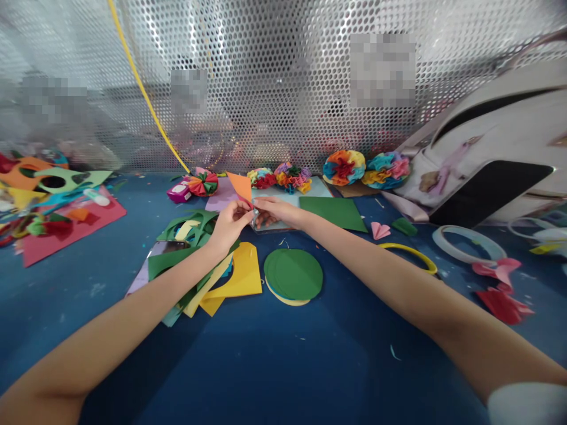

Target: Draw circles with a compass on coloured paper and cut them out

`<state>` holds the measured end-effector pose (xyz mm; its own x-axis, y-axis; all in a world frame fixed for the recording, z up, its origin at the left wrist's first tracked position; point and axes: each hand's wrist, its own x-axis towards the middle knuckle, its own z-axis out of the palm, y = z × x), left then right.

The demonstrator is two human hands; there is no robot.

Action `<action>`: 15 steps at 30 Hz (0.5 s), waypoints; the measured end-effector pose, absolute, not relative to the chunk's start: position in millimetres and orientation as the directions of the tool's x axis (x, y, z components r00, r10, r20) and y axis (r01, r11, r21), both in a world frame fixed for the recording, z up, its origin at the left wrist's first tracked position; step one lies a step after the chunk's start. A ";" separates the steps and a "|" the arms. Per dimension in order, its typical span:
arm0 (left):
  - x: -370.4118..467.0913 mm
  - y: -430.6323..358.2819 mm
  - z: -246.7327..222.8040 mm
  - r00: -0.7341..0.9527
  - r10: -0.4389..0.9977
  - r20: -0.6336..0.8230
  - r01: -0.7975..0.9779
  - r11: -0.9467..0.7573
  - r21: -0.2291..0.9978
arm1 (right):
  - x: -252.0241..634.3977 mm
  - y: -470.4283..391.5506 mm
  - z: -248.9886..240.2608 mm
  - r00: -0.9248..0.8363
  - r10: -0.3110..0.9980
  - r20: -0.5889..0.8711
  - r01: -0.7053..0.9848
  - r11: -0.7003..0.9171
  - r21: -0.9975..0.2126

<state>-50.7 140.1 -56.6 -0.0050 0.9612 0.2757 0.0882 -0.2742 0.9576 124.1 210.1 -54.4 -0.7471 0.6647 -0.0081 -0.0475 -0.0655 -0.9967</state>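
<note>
My left hand [233, 223] and my right hand [275, 211] meet above the middle of the table. An orange paper piece [240, 186] points up from between them, with a reddish edge at its base, and my left fingers are pinched about it. A small shiny thing [256, 217] shows between the fingertips; its kind is too small to tell. The fingers of my right hand are curled and partly hidden. Closer to me lie a stack of green paper circles [296, 273] and a yellow paper sheet [248, 268] with a round hole cut out.
Green paper offcuts [201, 221] partly cover a phone [170, 248]. Ruffled paper flowers [344, 168] line the metal mesh [279, 77]. To the right are headbands [465, 243], a dark phone [491, 190] and a pale bag [509, 124]; coloured scraps [71, 251] lie left.
</note>
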 end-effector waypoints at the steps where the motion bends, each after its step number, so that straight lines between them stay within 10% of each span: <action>1: -50.7 140.2 -56.4 -0.005 0.961 0.277 0.089 -0.275 0.957 | 124.0 210.2 -54.5 -0.748 0.664 -0.007 -0.049 -0.065 -0.997; 15: -49.8 140.5 -58.3 -0.008 0.966 0.258 0.047 -0.257 0.965 | 124.8 212.7 -56.1 -0.762 0.648 -0.004 -0.059 -0.075 -0.995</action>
<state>-49.8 140.5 -58.3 -0.0082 0.9661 0.2581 0.0467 -0.2574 0.9652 124.8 212.7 -56.1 -0.7618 0.6477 -0.0040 -0.0589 -0.0754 -0.9954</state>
